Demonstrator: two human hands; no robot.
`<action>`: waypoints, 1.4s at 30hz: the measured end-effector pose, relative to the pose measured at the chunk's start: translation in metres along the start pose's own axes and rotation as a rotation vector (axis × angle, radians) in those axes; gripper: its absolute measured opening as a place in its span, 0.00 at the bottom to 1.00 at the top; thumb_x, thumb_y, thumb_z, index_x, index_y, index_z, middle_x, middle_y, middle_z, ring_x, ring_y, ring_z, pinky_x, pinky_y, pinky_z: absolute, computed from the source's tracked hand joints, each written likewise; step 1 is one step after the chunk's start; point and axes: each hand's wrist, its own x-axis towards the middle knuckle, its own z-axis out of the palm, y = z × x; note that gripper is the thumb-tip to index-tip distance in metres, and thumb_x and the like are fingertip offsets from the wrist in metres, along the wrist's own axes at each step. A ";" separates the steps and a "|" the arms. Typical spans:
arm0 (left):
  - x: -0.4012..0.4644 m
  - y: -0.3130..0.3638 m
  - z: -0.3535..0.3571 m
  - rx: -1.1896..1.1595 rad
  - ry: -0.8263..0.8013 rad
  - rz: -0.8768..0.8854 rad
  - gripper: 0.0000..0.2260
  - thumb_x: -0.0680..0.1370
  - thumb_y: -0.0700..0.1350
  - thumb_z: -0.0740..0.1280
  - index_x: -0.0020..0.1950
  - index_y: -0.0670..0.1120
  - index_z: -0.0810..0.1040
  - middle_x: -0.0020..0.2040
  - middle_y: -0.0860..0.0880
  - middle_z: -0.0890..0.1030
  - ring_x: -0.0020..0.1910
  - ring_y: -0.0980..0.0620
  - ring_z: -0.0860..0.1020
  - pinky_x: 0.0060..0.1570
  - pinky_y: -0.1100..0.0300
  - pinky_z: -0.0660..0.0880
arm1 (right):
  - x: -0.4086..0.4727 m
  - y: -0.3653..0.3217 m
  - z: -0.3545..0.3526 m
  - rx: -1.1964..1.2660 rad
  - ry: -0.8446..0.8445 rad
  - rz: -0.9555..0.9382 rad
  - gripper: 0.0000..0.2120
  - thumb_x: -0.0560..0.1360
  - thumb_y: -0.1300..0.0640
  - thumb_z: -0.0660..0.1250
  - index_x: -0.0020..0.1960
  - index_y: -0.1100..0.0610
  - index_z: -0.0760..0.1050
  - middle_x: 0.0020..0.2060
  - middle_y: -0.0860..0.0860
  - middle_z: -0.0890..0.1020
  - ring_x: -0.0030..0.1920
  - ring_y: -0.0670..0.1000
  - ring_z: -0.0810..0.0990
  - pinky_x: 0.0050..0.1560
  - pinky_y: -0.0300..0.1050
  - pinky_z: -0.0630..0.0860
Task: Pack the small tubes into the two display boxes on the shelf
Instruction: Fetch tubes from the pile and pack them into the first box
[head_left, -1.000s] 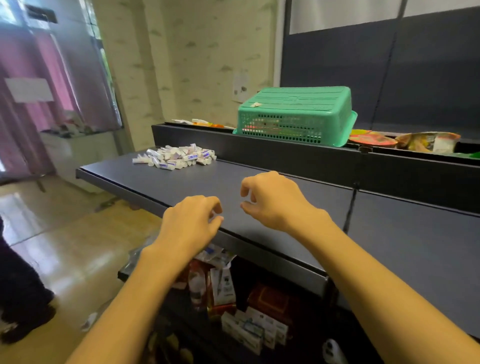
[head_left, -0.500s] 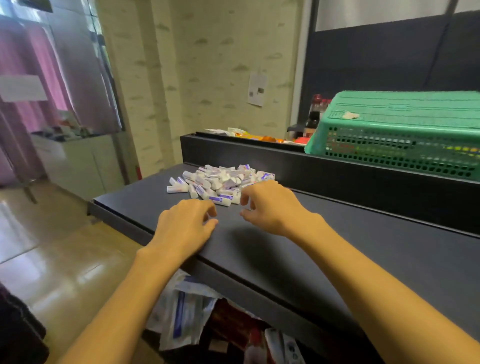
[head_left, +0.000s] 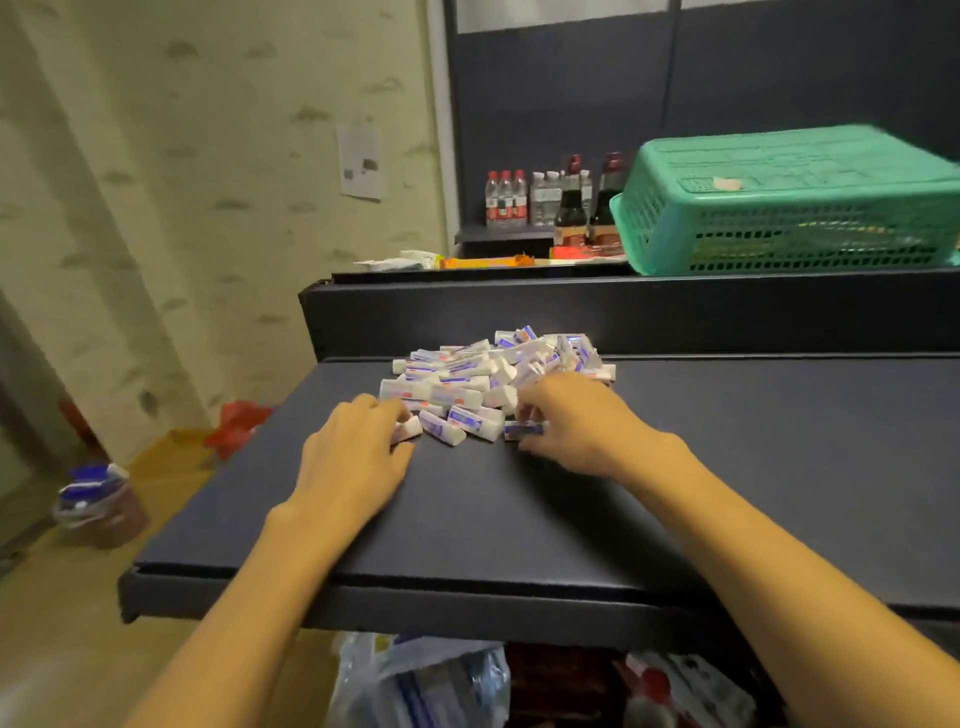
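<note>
A heap of small white tubes (head_left: 488, 371) with blue and red print lies on the dark shelf (head_left: 467, 519), close to its raised back wall. My left hand (head_left: 358, 457) is at the heap's near left edge, with one small tube (head_left: 410, 427) pinched between its fingertips and thumb. At the near right edge my right hand (head_left: 571, 428) has its fingers curled over another small tube (head_left: 522, 430), thumb beneath it. No display box is in view.
An upturned green plastic basket (head_left: 789, 208) stands on the upper ledge at the back right, with bottles (head_left: 550, 200) on a shelf behind its left end. Packaged goods (head_left: 426, 686) fill the space under the shelf. A red bag (head_left: 236, 421) lies on the floor at left.
I have stepped left to the tube heap, which is now right in front of me. Both hands moved forward from the shelf's front edge to the heap and closed on tubes.
</note>
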 end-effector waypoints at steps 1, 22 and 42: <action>0.003 -0.005 0.001 -0.006 -0.008 0.022 0.13 0.78 0.51 0.63 0.62 0.53 0.72 0.58 0.50 0.73 0.59 0.48 0.71 0.48 0.53 0.72 | 0.000 -0.002 0.000 -0.025 -0.008 0.040 0.09 0.74 0.49 0.67 0.49 0.54 0.77 0.47 0.53 0.79 0.50 0.58 0.76 0.43 0.46 0.71; 0.000 0.115 -0.020 -0.351 0.170 0.366 0.07 0.75 0.51 0.68 0.46 0.50 0.71 0.43 0.51 0.79 0.45 0.44 0.77 0.41 0.51 0.73 | -0.112 0.072 -0.044 0.316 0.340 0.349 0.19 0.73 0.51 0.70 0.63 0.50 0.74 0.41 0.49 0.77 0.45 0.49 0.74 0.48 0.41 0.69; -0.064 0.540 0.040 -0.519 -0.008 0.753 0.13 0.73 0.54 0.70 0.55 0.53 0.74 0.50 0.53 0.79 0.50 0.49 0.75 0.45 0.56 0.72 | -0.391 0.350 -0.157 0.356 0.504 0.585 0.14 0.67 0.51 0.76 0.50 0.52 0.79 0.47 0.49 0.81 0.47 0.47 0.80 0.47 0.39 0.80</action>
